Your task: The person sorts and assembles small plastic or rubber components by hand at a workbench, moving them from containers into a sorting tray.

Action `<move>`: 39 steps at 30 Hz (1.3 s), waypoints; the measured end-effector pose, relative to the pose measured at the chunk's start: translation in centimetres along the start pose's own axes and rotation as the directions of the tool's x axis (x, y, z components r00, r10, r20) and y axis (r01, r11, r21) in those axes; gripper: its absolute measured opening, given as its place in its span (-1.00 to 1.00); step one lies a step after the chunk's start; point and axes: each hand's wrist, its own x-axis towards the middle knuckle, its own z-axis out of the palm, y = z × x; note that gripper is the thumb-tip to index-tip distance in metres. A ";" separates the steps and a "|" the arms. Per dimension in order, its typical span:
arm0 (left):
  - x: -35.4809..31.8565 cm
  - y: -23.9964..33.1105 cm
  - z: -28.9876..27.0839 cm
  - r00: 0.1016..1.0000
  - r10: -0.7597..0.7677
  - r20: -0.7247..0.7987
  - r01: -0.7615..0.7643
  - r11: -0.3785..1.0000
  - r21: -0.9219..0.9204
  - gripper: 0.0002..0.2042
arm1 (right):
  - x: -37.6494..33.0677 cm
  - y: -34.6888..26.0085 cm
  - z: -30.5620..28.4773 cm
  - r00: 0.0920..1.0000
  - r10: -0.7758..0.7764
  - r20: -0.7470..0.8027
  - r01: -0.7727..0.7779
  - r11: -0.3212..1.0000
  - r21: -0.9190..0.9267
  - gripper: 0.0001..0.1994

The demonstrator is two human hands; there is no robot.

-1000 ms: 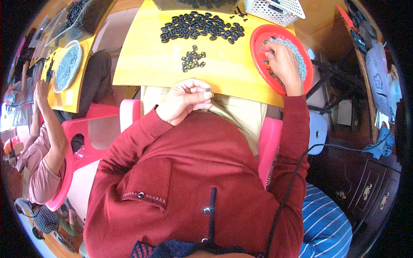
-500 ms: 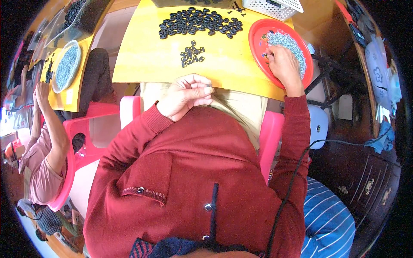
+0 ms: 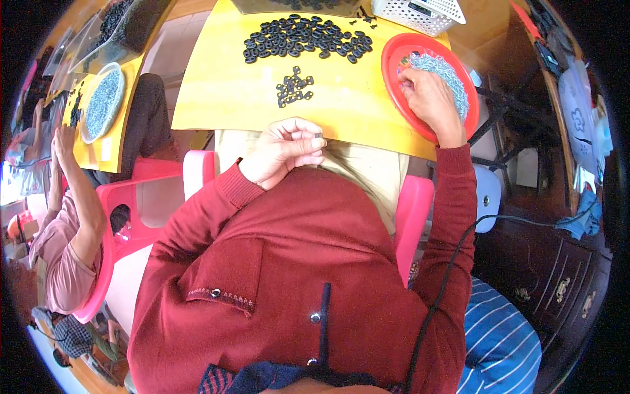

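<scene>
My left hand (image 3: 283,151) is closed in front of my body, just off the table's near edge. Its thumb and forefinger pinch a small dark piece (image 3: 319,136), mostly covered by the fingertips. At the right, my right hand (image 3: 428,98) reaches into a round red tray (image 3: 391,58). Its fingers curl down together beside a heap of thin silvery-blue metal pieces (image 3: 446,69); whatever they pinch is too small to make out. On the yellow table (image 3: 223,98) lie a small cluster of black parts (image 3: 293,87) and, farther off, a larger spread of black oval parts (image 3: 305,39).
A white perforated basket (image 3: 420,16) and a clear bin (image 3: 298,6) stand at the far edge. Several small black bits (image 3: 365,18) lie between them. On the left, a co-worker's arm (image 3: 82,197) reaches to another table with a bowl of silvery pieces (image 3: 104,104). A black cable (image 3: 453,256) crosses my right sleeve.
My right hand has shifted slightly toward the tray's left side, its fingers still down in the tray. The left hand keeps its pinch almost in place.
</scene>
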 end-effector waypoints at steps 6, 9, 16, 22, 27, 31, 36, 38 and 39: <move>0.1 0.1 -0.2 1.000 0.002 -0.024 -0.003 1.000 -0.007 -0.86 | 0.7 0.0 0.2 0.997 0.022 0.075 -0.017 0.997 -0.073 -0.89; 0.2 0.1 -0.2 1.000 0.002 -0.028 -0.003 1.000 -0.003 -0.86 | 0.5 0.2 0.2 0.999 -0.009 0.038 0.010 1.000 -0.022 -0.92; 0.3 0.1 -0.5 1.000 -0.003 -0.024 0.003 1.000 0.018 -0.84 | 0.1 0.8 0.6 0.999 -0.044 0.014 0.044 0.999 0.029 -0.92; 0.3 0.2 -0.5 1.000 0.000 -0.028 0.001 1.000 0.021 -0.84 | -0.2 1.2 0.9 0.999 -0.032 0.022 0.029 0.994 0.110 -0.92; 0.4 0.2 -0.8 1.000 0.005 -0.027 -0.005 1.000 0.024 -0.84 | -0.4 1.5 1.1 0.997 -0.071 -0.014 0.072 0.988 0.137 -0.89; 0.4 0.4 -0.8 0.998 0.011 -0.062 -0.011 1.000 0.003 -0.84 | -0.6 1.2 0.6 0.992 -0.049 -0.120 0.078 0.965 0.251 -0.88; 0.4 0.4 -0.4 0.999 0.031 -0.043 -0.031 0.999 0.018 -0.84 | -1.0 2.0 1.5 0.988 0.120 -0.097 -0.062 0.884 0.463 -0.88; 0.4 0.3 -0.3 0.998 0.036 -0.043 -0.035 0.999 0.016 -0.84 | -1.1 2.1 1.9 0.978 0.161 -0.132 -0.055 0.812 0.581 -0.87; 0.4 0.2 -0.3 0.998 0.039 -0.052 -0.037 0.999 0.024 -0.84 | -1.1 2.4 2.1 0.978 0.162 -0.132 -0.055 0.810 0.584 -0.87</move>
